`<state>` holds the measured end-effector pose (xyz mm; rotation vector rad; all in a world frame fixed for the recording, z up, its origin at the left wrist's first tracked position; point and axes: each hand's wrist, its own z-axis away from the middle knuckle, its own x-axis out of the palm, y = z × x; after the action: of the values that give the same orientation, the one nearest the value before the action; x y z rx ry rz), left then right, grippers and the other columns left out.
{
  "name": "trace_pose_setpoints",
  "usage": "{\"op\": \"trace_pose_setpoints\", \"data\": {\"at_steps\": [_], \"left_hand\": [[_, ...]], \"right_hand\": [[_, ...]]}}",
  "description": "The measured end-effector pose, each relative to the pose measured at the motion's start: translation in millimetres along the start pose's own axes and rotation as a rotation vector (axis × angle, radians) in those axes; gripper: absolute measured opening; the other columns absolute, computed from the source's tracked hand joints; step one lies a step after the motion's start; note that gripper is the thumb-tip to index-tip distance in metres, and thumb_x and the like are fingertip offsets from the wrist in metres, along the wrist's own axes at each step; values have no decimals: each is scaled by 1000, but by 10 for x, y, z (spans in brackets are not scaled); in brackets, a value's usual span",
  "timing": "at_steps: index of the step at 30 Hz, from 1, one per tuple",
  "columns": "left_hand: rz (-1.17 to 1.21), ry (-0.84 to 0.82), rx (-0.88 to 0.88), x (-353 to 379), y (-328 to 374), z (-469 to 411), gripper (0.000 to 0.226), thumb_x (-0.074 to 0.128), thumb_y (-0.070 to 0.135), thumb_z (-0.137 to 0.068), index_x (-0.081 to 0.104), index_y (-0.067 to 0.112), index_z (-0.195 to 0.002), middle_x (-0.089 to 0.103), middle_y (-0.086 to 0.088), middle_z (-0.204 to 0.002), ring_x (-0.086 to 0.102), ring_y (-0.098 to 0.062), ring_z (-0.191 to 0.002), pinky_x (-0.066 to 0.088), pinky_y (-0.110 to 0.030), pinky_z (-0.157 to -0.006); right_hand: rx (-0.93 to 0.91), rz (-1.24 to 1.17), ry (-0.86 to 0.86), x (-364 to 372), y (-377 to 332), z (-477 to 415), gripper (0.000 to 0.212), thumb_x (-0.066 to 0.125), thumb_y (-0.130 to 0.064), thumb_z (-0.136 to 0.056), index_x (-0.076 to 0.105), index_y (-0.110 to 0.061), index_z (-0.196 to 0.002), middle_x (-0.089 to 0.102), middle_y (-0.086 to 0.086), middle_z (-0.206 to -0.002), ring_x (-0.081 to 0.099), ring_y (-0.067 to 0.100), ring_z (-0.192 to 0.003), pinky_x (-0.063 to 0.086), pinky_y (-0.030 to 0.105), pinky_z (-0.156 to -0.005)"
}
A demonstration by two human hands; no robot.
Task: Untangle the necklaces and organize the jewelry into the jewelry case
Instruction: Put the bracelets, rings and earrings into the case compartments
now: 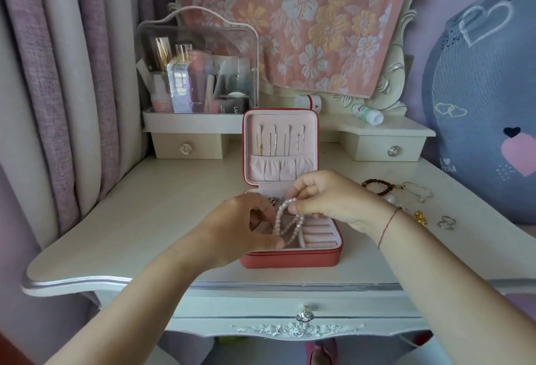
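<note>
A red jewelry case (293,259) stands open in the middle of the white dressing table, its pink-lined lid (280,144) upright with several thin necklaces hanging from hooks. Over the case's tray hangs a looped string of pale pink beads (285,222). My right hand (330,199) pinches its top end, and my left hand (240,228) pinches its lower end near the tray's front. To the right on the table lie a dark bead bracelet (377,186), a silver bangle (419,190), a gold piece (420,217) and two silver rings (446,222).
A clear cosmetics organizer (200,74) stands at the back left on a small drawer unit. Two small bottles (367,113) lie at the back right below a mirror draped with floral cloth. A large blue cushion (487,103) leans at the right. Curtains hang at the left.
</note>
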<state>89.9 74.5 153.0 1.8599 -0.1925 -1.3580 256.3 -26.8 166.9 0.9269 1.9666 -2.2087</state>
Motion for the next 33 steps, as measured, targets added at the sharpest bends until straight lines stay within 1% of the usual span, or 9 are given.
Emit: {"op": "trace_pose_setpoints", "data": {"at_steps": [4,7,9,12,17,19,23,28,33], "left_hand": [[63,42,26,-23,-33,3,26,82,28,-75,62,24,-91,59,12,-75,51,7,-59,39,-7,-57],[40,125,114,-8,-111,-25,14,75,24,-82,64,32,-86,63,12,-89,56,8,-78,41,-5,-69],[36,143,186,12,-164,-47,21,73,17,-85,67,38,-87,66,14,-96,59,5,-87,41,-5,-73],[75,129,235,44,-201,-64,25,73,10,-84,74,34,-89,68,15,-90,60,1,-79,42,-8,-71],[45,174,231,77,-314,-107,26,78,10,-79,74,36,-81,61,23,-74,52,2,-76,35,-8,-68],[0,208,201,94,-342,-127,22,80,14,-76,74,34,-81,60,20,-87,49,3,-87,32,-7,-74],[-154,241,82,165,-350,-172,22,81,28,-75,69,30,-94,50,12,-110,43,-11,-107,35,-23,-91],[-97,172,143,181,-318,-155,25,72,17,-83,64,40,-75,51,12,-120,41,-11,-117,33,-25,-98],[-68,179,354,174,-408,-115,46,46,11,-84,71,36,-113,58,18,-127,46,-6,-124,34,-30,-108]], "right_hand": [[-24,102,4,34,51,-45,15,73,1,-79,70,-7,-91,67,8,-81,60,12,-70,54,23,-65],[-65,253,21,52,96,-45,12,74,-11,-81,75,-18,-90,74,1,-85,66,15,-76,55,30,-79],[-99,360,28,85,87,-30,9,72,-19,-83,75,-27,-83,74,-4,-86,68,17,-81,53,28,-79],[-129,451,4,120,49,23,6,72,-18,-84,76,-23,-82,64,-11,-74,60,0,-71,43,8,-64],[-167,558,-116,175,53,117,7,73,-18,-83,77,-17,-88,54,-11,-78,51,-2,-70,37,8,-62],[-174,559,-119,162,49,138,8,72,-20,-83,77,-21,-90,53,-12,-84,49,-3,-73,36,7,-65],[-222,562,-104,157,65,169,7,73,-21,-81,77,-25,-86,50,-13,-83,46,-10,-76,33,6,-68],[-219,578,-84,189,86,185,6,70,-25,-84,76,-25,-82,51,-12,-86,48,-4,-80,36,10,-71],[-195,526,-79,89,116,261,10,66,-27,-88,75,-25,-84,53,-11,-92,51,1,-91,39,19,-87]]}}
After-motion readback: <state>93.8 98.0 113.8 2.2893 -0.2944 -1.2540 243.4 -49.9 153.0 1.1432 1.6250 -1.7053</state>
